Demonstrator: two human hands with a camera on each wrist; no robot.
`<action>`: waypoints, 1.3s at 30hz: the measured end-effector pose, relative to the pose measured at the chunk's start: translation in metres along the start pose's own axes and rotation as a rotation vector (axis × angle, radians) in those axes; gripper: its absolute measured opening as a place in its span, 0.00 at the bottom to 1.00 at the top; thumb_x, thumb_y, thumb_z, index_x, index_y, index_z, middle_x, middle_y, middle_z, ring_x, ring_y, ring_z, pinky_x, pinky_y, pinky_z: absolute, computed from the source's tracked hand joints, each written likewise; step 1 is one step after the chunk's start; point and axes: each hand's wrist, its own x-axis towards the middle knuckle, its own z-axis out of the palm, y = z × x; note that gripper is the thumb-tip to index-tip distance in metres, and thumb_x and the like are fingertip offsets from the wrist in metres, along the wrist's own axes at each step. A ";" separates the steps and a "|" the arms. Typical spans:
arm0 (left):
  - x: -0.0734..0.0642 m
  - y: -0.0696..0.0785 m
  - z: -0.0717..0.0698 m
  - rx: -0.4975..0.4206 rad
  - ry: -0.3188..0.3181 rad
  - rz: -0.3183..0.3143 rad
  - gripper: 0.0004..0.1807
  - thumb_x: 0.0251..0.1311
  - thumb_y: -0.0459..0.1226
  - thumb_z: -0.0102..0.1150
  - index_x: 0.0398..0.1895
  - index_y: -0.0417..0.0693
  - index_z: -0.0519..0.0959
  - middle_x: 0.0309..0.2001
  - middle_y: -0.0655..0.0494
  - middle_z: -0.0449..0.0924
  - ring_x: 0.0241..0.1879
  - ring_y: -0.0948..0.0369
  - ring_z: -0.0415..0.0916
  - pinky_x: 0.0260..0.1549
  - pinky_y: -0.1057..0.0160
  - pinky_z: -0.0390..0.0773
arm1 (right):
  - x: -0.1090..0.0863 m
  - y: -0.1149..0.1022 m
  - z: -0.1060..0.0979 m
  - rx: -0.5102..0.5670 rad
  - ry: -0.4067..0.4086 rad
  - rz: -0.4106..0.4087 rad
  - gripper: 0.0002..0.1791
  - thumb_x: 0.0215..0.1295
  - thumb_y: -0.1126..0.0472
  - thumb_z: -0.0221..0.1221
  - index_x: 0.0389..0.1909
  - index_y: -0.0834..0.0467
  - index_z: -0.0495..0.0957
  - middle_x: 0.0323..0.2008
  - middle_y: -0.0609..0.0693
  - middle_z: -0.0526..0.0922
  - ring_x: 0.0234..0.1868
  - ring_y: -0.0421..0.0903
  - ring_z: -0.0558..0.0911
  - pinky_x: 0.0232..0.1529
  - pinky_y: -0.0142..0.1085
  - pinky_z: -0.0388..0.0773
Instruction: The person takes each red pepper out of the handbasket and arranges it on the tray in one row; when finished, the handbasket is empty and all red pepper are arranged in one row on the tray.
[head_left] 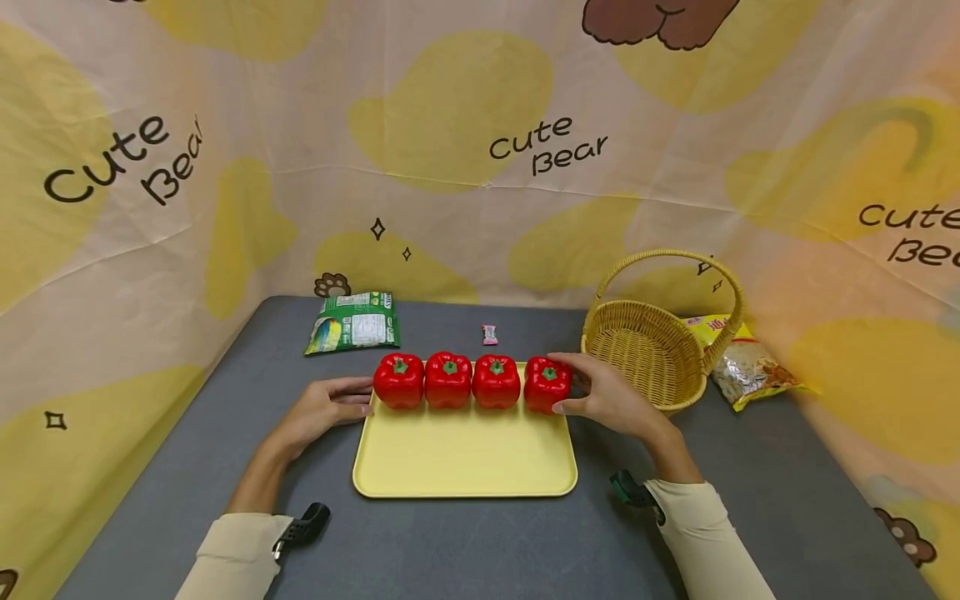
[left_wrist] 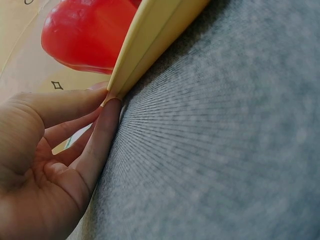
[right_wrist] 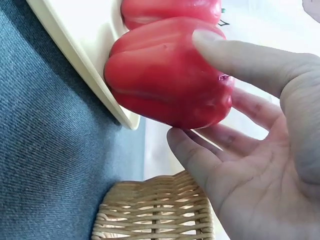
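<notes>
Several red bell peppers with green stems stand in a row along the back of a yellow tray [head_left: 465, 458]. My right hand [head_left: 611, 396] holds the rightmost bell pepper [head_left: 546, 392], thumb on its near side and fingers behind and beside it; this bell pepper [right_wrist: 165, 75] still stands at the tray's right back corner. At the left back corner, my left hand [head_left: 315, 412] pinches the tray rim between thumb and fingers, as the tray edge [left_wrist: 137, 55] in the left wrist view shows. Beside that hand is the leftmost bell pepper [head_left: 399, 383], apart from the fingers.
Right of the tray stands a wicker basket [head_left: 645, 350] with a raised handle, close to my right hand. Behind it lies a yellow and clear snack bag [head_left: 753, 367]. A green packet [head_left: 354, 321] lies back left, and a small pink wrapped candy [head_left: 490, 335] sits behind the tray.
</notes>
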 end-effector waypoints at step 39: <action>-0.001 -0.001 -0.001 0.009 -0.001 0.003 0.32 0.68 0.33 0.69 0.73 0.30 0.72 0.67 0.33 0.78 0.65 0.45 0.81 0.54 0.70 0.84 | -0.003 -0.006 -0.001 0.009 0.069 -0.030 0.40 0.65 0.63 0.74 0.76 0.63 0.69 0.73 0.63 0.72 0.72 0.64 0.74 0.67 0.61 0.77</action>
